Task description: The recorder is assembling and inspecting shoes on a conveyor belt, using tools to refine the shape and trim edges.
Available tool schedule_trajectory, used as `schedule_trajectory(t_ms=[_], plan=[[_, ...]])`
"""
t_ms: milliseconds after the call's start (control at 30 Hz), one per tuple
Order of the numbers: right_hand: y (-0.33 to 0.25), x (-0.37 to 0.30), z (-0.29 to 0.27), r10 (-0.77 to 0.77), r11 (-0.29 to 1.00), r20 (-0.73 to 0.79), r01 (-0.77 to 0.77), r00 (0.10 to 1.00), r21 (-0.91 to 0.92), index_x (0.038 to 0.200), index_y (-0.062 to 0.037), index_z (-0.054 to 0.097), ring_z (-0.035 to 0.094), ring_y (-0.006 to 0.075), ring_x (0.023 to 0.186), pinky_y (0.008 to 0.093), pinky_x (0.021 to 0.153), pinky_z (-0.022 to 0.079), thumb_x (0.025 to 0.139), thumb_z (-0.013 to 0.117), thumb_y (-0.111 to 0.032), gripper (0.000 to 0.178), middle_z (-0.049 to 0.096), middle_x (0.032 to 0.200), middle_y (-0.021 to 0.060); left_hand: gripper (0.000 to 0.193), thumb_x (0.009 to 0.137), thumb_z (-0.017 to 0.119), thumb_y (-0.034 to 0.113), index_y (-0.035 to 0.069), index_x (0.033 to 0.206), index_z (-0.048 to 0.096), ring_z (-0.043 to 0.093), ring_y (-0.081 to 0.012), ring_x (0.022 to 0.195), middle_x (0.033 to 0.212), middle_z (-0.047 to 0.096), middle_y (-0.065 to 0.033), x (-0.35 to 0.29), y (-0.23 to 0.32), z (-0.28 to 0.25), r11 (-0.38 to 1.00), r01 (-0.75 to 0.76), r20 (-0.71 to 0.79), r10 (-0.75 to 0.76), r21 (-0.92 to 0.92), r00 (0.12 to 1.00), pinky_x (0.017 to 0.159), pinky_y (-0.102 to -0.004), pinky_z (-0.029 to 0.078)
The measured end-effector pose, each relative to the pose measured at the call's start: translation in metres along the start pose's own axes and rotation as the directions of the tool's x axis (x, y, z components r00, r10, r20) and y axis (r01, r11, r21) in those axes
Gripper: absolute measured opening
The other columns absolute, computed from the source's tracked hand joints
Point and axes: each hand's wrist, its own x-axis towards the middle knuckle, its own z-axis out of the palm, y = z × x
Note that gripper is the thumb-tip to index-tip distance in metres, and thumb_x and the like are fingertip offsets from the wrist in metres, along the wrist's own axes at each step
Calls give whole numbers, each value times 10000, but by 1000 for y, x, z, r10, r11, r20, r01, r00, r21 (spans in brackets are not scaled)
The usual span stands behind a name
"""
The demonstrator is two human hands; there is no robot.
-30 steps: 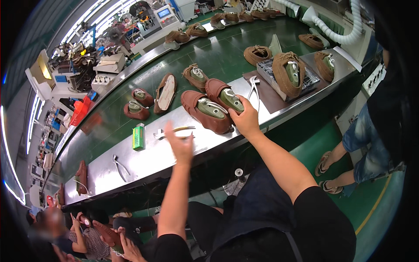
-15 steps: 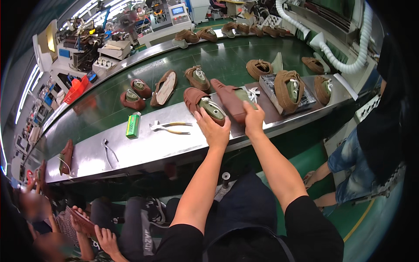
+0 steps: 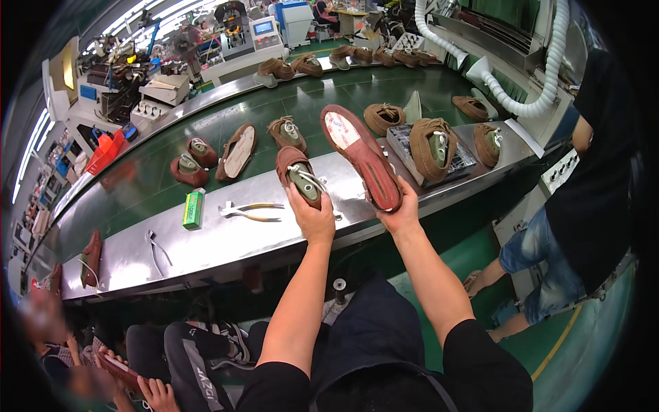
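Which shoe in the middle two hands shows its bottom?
The red-brown shoe in the right hand: its sole faces the camera. The loafer in the left hand shows its top.

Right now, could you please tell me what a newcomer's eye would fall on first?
Probably the reddish-brown leather shoe in the right hand, front and centre, its sole facing the camera. Just left of it, the left hand holds a matching brown leather loafer with white cord. Farther left, a bright green rectangular box stands out on the shiny metal bench strip.
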Motion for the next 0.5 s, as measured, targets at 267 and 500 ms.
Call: schedule_trajectory(t_ms=[267, 500], plan=[[7, -17, -20, 25, 991, 96, -37, 995, 129, 1416, 24, 561, 673, 414, 1202, 539, 1000, 570, 1090, 427, -338, 505, 662, 1356, 241, 661, 1007, 673, 209, -10, 1563, 389, 604, -281, 1245, 1410, 578, -157, 11, -13, -16, 739, 208, -5, -275, -640, 961, 1097, -392, 470], [14, -34, -25, 53, 994, 47, -58, 997, 95, 1412, 4, 573, 695, 398, 1162, 544, 960, 583, 1088, 445, -347, 494, 675, 1355, 208, 446, 1039, 592, 282, 77, 1426, 509, 662, -414, 1129, 1327, 614, -171, 34, -29, -51, -178, 522, 545, -419, -834, 726, 984, -579, 556]])
